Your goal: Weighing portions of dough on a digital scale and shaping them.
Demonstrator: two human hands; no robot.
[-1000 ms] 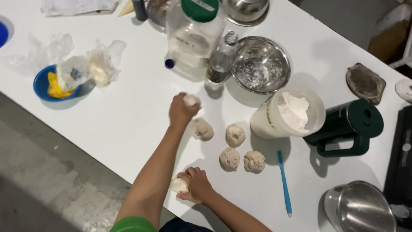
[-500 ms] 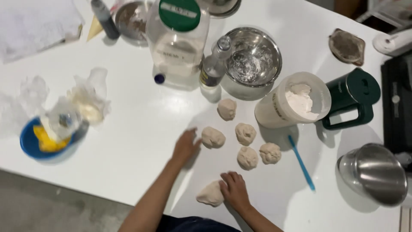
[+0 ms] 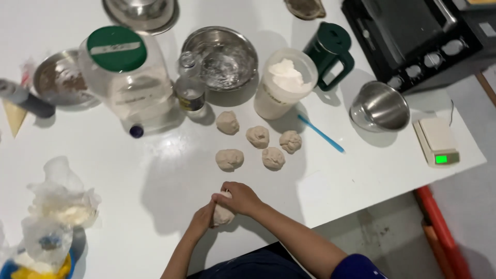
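Both of my hands are closed around one pale lump of dough (image 3: pixel 223 214) near the table's front edge. My left hand (image 3: pixel 203 221) cups its left side; my right hand (image 3: pixel 241 198) lies over its top and right side. Just beyond the hands, several rounded dough balls (image 3: pixel 257 137) sit in a loose cluster on the white table (image 3: pixel 155 170), the nearest one (image 3: pixel 229 159) a short way from my fingers.
Behind the balls stand a big clear jar with a green lid (image 3: pixel 124 72), a small glass bottle (image 3: pixel 190 92), a steel bowl (image 3: pixel 222 57), a flour tub (image 3: pixel 284 85) and a green jug (image 3: pixel 330 51). A blue spatula (image 3: pixel 320 133), another steel bowl (image 3: pixel 380 106), a scale (image 3: pixel 438 142) and a black oven (image 3: pixel 413 31) are right; plastic bags (image 3: pixel 62 199) left.
My left hand left a dough ball with the others and came back to the front. Both hands now close on the lump that my right hand held alone. The view shifted right.
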